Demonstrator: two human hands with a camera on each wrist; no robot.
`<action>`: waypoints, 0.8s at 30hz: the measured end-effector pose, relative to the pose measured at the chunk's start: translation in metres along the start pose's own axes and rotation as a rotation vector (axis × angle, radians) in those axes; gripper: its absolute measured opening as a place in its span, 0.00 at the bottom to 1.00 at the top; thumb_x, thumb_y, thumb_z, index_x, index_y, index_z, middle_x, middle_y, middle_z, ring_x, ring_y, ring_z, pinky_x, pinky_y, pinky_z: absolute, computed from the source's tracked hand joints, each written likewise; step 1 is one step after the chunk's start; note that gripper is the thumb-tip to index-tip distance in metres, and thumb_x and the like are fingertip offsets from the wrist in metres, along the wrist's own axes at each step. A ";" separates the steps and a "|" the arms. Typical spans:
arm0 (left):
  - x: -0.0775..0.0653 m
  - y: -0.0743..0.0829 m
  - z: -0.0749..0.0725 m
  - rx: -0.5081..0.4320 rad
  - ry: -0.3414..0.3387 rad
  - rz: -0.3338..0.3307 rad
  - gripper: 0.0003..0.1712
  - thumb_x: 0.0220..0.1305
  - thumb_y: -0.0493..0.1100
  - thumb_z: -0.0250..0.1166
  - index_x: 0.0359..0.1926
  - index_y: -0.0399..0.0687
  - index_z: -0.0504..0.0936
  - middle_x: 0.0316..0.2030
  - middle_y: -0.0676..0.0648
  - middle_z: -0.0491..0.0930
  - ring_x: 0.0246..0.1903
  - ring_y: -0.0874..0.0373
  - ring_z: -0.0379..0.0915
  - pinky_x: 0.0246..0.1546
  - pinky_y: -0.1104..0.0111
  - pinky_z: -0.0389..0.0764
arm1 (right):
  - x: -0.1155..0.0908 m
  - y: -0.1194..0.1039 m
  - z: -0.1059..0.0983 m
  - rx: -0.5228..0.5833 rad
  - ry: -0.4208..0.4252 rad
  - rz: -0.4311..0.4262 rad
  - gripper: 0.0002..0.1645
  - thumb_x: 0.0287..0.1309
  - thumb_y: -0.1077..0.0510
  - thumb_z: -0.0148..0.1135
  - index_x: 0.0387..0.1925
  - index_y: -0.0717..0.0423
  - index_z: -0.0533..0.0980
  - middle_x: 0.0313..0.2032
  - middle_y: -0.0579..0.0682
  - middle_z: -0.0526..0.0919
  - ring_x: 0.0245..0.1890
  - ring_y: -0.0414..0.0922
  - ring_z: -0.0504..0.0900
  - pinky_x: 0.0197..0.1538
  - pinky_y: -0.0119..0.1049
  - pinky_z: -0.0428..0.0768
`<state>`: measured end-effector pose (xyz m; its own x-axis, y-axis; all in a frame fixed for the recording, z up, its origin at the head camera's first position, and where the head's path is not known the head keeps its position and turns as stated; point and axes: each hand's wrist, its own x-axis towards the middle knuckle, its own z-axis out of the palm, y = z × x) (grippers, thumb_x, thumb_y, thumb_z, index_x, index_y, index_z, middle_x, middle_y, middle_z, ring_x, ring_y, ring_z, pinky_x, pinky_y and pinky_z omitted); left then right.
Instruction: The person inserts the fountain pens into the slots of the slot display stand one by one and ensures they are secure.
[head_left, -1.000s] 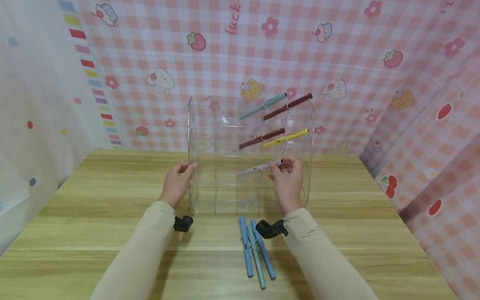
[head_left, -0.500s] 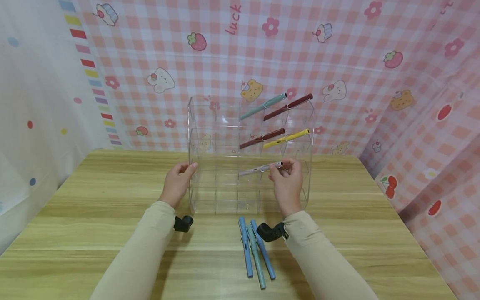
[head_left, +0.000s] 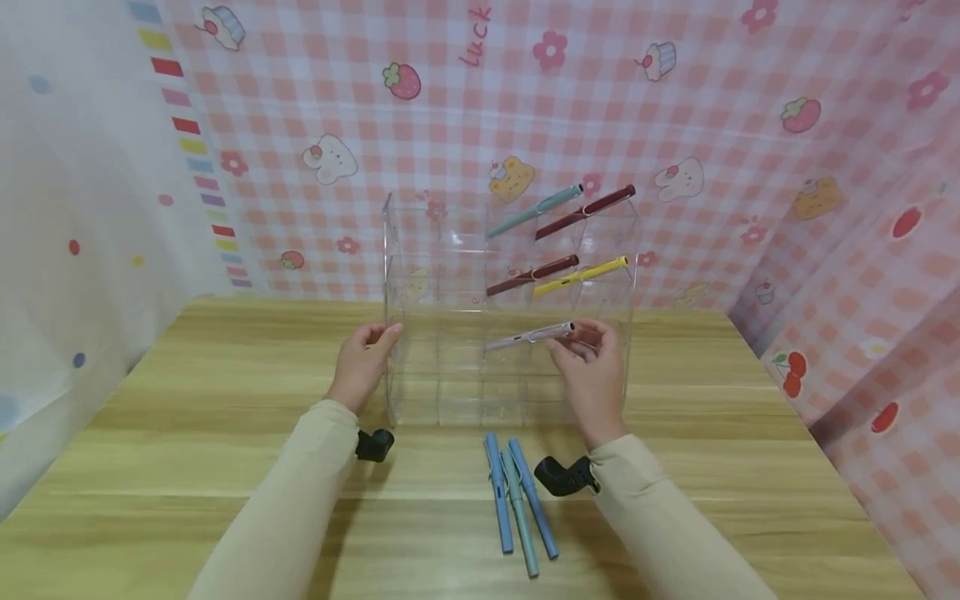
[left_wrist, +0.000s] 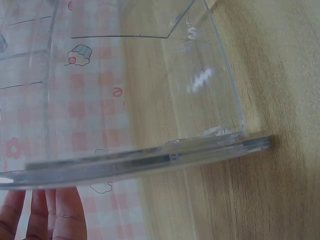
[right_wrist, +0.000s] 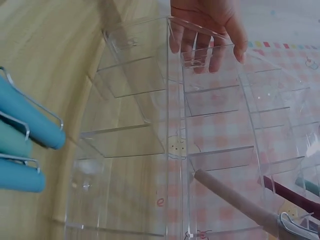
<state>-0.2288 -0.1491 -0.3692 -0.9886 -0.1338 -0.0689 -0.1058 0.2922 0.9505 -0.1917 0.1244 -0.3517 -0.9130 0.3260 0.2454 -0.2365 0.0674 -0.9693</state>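
A clear acrylic rack with several compartments (head_left: 461, 392) stands on the table. My left hand (head_left: 363, 362) pinches its left side panel between thumb and fingers; in the left wrist view, the fingers (left_wrist: 67, 215) lie outside that panel. A pale lilac pen (head_left: 528, 335) slants in a middle-row compartment, its capped end sticking out to the right. Beside that cap is my right hand (head_left: 592, 375), its thumb just below the pen and its fingers loosely bent. The right wrist view shows the pen's barrel (right_wrist: 235, 200) in the rack but none of the right hand's fingers.
Higher in the rack lie a teal pen (head_left: 536, 210), two dark red pens (head_left: 585, 212) and a yellow pen (head_left: 581, 276). In front of it, two blue pens (head_left: 498, 492) and a green-teal pen (head_left: 519, 508) lie on the wooden table (head_left: 247, 433). Patterned cloth hangs behind.
My right hand has eased back and slightly right, its thumb coming off the lilac pen, which stays in the rack. The left hand keeps its hold. The head view has shifted a little.
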 end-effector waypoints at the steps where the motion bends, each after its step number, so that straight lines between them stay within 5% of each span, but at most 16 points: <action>1: 0.000 0.000 0.001 0.005 -0.002 0.002 0.32 0.70 0.58 0.54 0.62 0.38 0.69 0.55 0.39 0.69 0.51 0.48 0.67 0.51 0.59 0.72 | -0.001 0.000 -0.002 0.007 -0.002 0.001 0.27 0.55 0.71 0.64 0.55 0.65 0.63 0.44 0.54 0.72 0.43 0.41 0.77 0.44 0.23 0.77; 7: 0.001 0.000 0.001 0.020 -0.008 -0.002 0.34 0.70 0.60 0.53 0.63 0.39 0.68 0.57 0.38 0.70 0.53 0.47 0.67 0.53 0.57 0.72 | -0.009 0.001 -0.011 -0.002 -0.036 0.041 0.28 0.54 0.75 0.61 0.55 0.68 0.62 0.43 0.56 0.71 0.40 0.37 0.77 0.45 0.23 0.77; 17: 0.001 -0.001 0.000 0.025 -0.015 -0.006 0.34 0.69 0.60 0.53 0.64 0.39 0.68 0.57 0.38 0.70 0.52 0.47 0.68 0.52 0.59 0.72 | -0.029 0.014 -0.027 -0.266 -0.227 0.113 0.24 0.57 0.68 0.63 0.54 0.68 0.67 0.47 0.60 0.75 0.47 0.50 0.78 0.42 0.22 0.76; 24: 0.000 -0.001 0.000 0.021 -0.009 -0.003 0.34 0.69 0.61 0.53 0.63 0.39 0.68 0.56 0.39 0.70 0.51 0.48 0.68 0.51 0.60 0.72 | -0.040 0.030 -0.030 -0.382 -0.331 0.115 0.20 0.55 0.71 0.63 0.50 0.68 0.71 0.44 0.62 0.78 0.44 0.53 0.80 0.43 0.33 0.79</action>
<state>-0.2291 -0.1493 -0.3702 -0.9892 -0.1263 -0.0746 -0.1110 0.3118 0.9436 -0.1522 0.1417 -0.3910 -0.9969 0.0398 0.0683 -0.0462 0.4081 -0.9118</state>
